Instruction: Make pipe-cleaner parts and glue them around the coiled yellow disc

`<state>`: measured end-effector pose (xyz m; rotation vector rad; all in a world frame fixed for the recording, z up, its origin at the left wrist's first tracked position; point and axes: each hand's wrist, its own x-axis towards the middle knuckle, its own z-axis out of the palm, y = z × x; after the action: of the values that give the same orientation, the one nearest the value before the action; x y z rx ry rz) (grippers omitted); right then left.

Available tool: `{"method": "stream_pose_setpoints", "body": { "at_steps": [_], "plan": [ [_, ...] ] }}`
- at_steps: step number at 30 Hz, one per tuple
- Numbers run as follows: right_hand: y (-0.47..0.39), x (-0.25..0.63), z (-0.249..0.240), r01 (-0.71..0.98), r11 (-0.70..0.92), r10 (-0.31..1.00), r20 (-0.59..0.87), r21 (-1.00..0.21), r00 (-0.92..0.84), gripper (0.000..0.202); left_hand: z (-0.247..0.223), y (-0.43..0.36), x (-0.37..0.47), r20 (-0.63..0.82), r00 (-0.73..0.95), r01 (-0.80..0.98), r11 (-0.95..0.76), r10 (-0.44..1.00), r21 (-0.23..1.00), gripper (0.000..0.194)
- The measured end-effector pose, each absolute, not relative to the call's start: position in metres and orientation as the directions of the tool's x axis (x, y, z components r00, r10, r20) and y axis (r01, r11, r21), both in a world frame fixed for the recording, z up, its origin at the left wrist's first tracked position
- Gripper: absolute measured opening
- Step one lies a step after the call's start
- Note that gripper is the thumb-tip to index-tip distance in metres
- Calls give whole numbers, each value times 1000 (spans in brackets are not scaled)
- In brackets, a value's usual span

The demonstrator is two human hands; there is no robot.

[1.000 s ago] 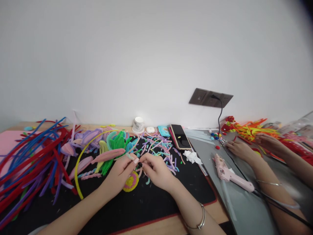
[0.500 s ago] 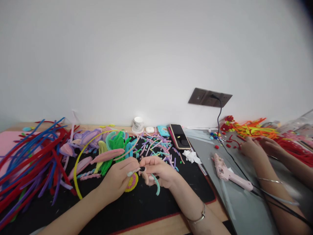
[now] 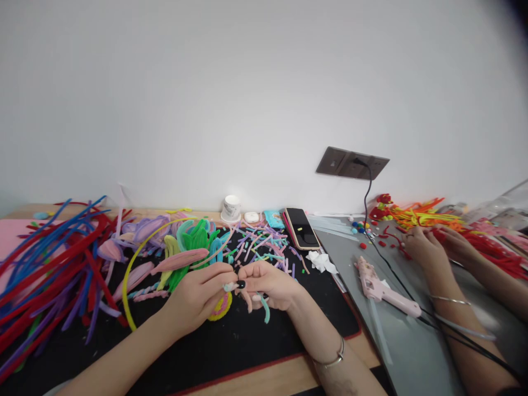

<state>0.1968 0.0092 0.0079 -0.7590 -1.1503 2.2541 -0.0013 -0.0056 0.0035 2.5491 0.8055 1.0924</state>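
Pipe-cleaner pieces, one mint, one pink and one with a pale tip, are gathered between both hands, above the black mat.

At the far left, a heap of red, blue and purple strips spreads partly over a pink sheet. Next come lilac and pink petal shapes, with a yellow strip arching near them, then green looped leaves beside a long pink petal.

The left hand has its fingers curled in, pinching the pale-tipped end. Just beside and partly behind that hand, a yellow-and-pink disc lies on the mat. Farther back stand a white cup and a small white case.

The right hand pinches toward the left fingertips, its fingers closed around the pieces; the mint and pink ends dangle below. Behind it are scattered short cuttings, a blue packet, a phone and crumpled tissue.

Farther right, a pink glue gun lies on the grey surface, near small pompoms. Beyond it, another person's hands hold something red near orange and yellow strips.
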Motion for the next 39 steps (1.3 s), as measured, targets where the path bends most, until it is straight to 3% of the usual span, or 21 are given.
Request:
{"method": "stream_pose_setpoints", "body": {
  "at_steps": [13, 19, 23, 27, 32, 35, 39],
  "plan": [
    [11, 199, 6, -100, -376, 695, -209, -921, -688, 26, 2, -7, 4, 565, 521, 440, -768, 640, 465, 22],
    [9, 197, 4, 18, -195, 713, -154, -981, -684, 16, 2, -9, 6, 484, 495, 488, -691, 722, 533, 19],
    [6, 190, 6, 138, 73, 806, -23, -988, -591, 3, 3, -7, 6, 481, 461, 516, -666, 746, 539, 22],
    [4, 187, 10, 303, 355, 845, 164, -884, -509, 8, 2, -4, 7, 452, 413, 540, -612, 791, 578, 21],
    [5, 187, 7, 441, 543, 806, 296, -715, -513, 12, -4, -1, 8, 384, 350, 542, -519, 855, 661, 25],
    [5, 188, 2, 487, 635, 760, 371, -600, -534, 15, -10, 2, 10, 258, 292, 470, -373, 921, 800, 29],
    [4, 190, -1, 565, 682, 730, 396, -464, -557, 22, -15, 5, 12, 9, 287, 223, -77, 958, 972, 33]
  ]
}}
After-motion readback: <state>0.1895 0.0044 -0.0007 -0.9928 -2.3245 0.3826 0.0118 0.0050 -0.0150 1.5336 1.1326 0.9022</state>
